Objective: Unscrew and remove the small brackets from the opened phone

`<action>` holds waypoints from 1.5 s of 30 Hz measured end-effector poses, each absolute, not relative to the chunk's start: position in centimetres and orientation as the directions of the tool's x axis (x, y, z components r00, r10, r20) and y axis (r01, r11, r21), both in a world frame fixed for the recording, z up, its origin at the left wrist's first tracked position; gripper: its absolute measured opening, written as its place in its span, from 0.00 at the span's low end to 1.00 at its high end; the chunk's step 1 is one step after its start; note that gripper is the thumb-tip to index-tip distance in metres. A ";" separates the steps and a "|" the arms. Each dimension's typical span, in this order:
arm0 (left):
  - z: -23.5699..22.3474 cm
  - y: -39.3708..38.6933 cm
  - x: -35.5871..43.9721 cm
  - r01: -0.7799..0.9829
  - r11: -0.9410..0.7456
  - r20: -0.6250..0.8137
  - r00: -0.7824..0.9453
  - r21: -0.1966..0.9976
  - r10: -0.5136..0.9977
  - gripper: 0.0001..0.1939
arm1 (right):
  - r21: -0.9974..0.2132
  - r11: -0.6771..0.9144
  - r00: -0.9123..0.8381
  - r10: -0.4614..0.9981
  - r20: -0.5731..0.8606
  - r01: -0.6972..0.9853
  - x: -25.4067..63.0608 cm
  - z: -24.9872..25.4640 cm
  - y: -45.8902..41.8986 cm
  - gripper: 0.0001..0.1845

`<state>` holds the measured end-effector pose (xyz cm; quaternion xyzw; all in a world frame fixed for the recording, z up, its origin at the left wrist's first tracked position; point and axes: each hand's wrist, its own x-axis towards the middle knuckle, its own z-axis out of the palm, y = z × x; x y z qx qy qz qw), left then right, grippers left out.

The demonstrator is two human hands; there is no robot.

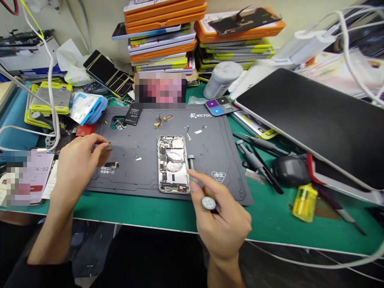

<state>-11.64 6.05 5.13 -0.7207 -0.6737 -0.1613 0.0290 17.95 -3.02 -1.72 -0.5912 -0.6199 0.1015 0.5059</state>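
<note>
My left hand (75, 168) hovers over the mat's left side, thumb and fingertips pinched on a small part (109, 147) too tiny to name. Below its fingers a small dark phone component (112, 165) lies on the mat. An opened phone (173, 164), its circuit boards and round coil exposed, rests face up near the mat's front edge. At its right side my right hand (223, 216) is closed round a screwdriver, with the round end cap (208, 203) toward me. A grey tool end (191, 161) shows beyond the index fingertip; whether it belongs to that screwdriver I cannot tell.
On the dark mat (210, 152) lie a black battery (133, 114), several brackets and small screws. Screwdrivers (252, 156), a yellow-capped piece (305, 203) and a large black panel (309, 116) are at right. Stacked orange cases (165, 16) stand behind; another phone (34, 176) lies left.
</note>
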 end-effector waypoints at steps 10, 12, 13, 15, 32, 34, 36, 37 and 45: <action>3.4 6.6 -11.5 0.960 -0.262 0.329 0.216 0.102 0.919 0.11 | -0.681 0.305 0.158 0.835 0.528 0.666 18.0 -1.6 -3.0 0.14; 3.0 6.9 -11.6 0.955 -0.279 0.318 0.235 0.099 0.919 0.13 | -0.676 0.306 0.160 0.830 0.534 0.670 18.0 -1.6 -3.0 0.14; 2.9 6.9 -11.7 0.955 -0.279 0.316 0.235 0.102 0.919 0.13 | -0.675 0.306 0.160 0.830 0.535 0.671 18.0 -1.6 -3.0 0.14; 2.8 6.9 -11.8 0.954 -0.278 0.312 0.232 0.114 0.921 0.14 | -0.677 0.303 0.158 0.833 0.530 0.671 18.0 -1.7 -3.0 0.14; 3.0 6.8 -11.7 0.949 -0.241 0.294 0.176 0.203 0.939 0.09 | -0.778 0.178 0.351 0.816 0.459 0.602 17.6 -2.0 -3.2 0.16; 2.9 6.8 -11.7 0.950 -0.239 0.296 0.174 0.201 0.939 0.09 | -0.771 0.182 0.343 0.817 0.464 0.610 17.6 -2.0 -3.2 0.16; 2.9 6.8 -11.7 0.953 -0.231 0.296 0.166 0.198 0.940 0.08 | -0.766 0.191 0.342 0.810 0.476 0.613 17.7 -1.9 -3.2 0.16; 2.9 6.8 -11.7 0.955 -0.223 0.295 0.159 0.198 0.942 0.08 | -0.765 0.196 0.342 0.807 0.481 0.613 17.7 -1.9 -3.1 0.16; 3.6 6.6 -11.6 0.953 -0.182 0.263 0.116 0.241 0.958 0.10 | -0.796 0.255 0.374 0.777 0.507 0.549 17.5 -1.6 -2.6 0.21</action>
